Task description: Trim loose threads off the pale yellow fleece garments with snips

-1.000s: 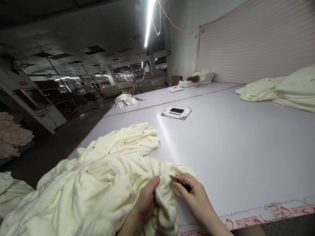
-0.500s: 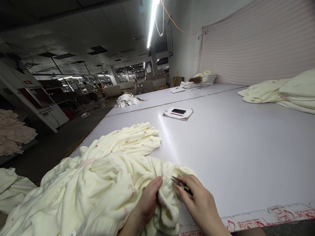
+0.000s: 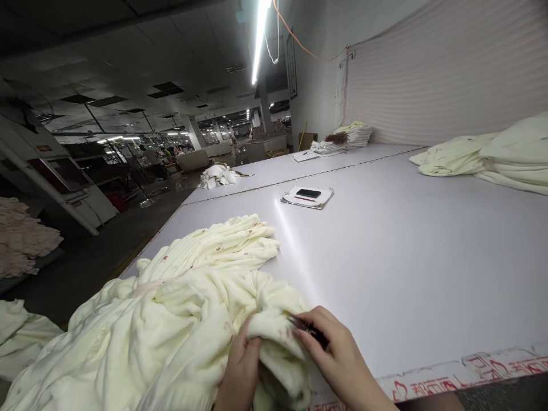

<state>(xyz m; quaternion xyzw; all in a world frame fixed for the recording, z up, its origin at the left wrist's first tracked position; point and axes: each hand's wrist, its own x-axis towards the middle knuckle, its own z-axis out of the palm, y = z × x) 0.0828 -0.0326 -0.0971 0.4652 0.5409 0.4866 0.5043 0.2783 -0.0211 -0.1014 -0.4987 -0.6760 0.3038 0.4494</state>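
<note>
A pale yellow plush garment (image 3: 184, 331) with small reddish prints lies heaped over the near left of the table. My left hand (image 3: 242, 359) pinches a fold of it, thumb on top. In my right hand (image 3: 331, 348) is a pair of dark thread snips (image 3: 310, 330), gripped between thumb and fingers. The blades point left and meet the raised fold just right of my left hand; their tips are blurred against the cloth. Behind the garment, a bunched piece of the same printed fabric (image 3: 226, 245) rests on the table.
The white table (image 3: 406, 251) has red lettering along its near edge. A phone (image 3: 308, 193) and a red pen lie on a paper stack (image 3: 291, 198). More yellow fabric (image 3: 471, 154) is at the right; white scraps (image 3: 219, 176) and paper piles (image 3: 357, 137) stand farther back.
My left hand has shifted left and now holds up a different fold. My right hand has moved slightly left with the snips, whose blades now lie against that fold.
</note>
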